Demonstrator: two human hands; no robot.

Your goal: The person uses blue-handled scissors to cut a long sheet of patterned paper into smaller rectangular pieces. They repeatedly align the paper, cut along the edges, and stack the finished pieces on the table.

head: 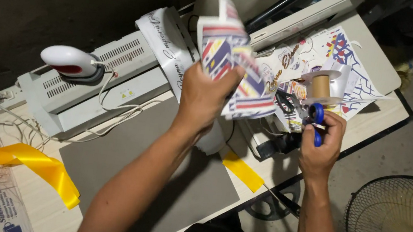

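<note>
My left hand [203,97] holds up a printed sheet [234,64] with red, blue and yellow patterns, lifted above the table. To its right, my right hand [322,142] grips blue-handled scissors [315,119], their blades pointing left toward the sheet's lower edge. Just behind the scissors stands a white ribbon spool [322,86] with a brown core. More printed sheets [347,60] lie on the table's far right end.
A grey mat [121,158] covers the table's middle. A yellow ribbon [40,166] lies at the left and a short yellow piece [243,171] near the front edge. A white laminator [88,82] carries a small iron [70,61]. A fan [399,226] stands on the floor, right.
</note>
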